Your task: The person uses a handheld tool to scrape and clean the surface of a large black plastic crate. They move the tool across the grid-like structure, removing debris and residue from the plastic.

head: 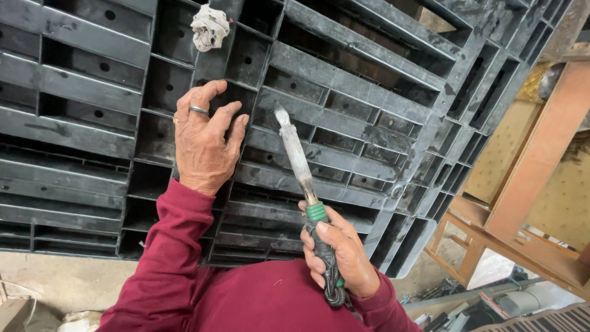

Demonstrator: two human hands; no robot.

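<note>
Soldering iron (297, 154), handle hidden in right hand (338, 249)

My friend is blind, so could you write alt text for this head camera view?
A person in a dark red top presses the left hand flat on a black plastic pallet while the right hand grips a soldering iron, tip pointing at a slat. A crumpled white rag sits on the pallet above.

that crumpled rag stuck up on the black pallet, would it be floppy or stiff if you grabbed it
The rag is bunched in loose folds, so it is probably floppy and light. It sits wedged against a rib of the pallet, so it should not roll. Its stains suggest it may be slightly stiff in spots.
</note>
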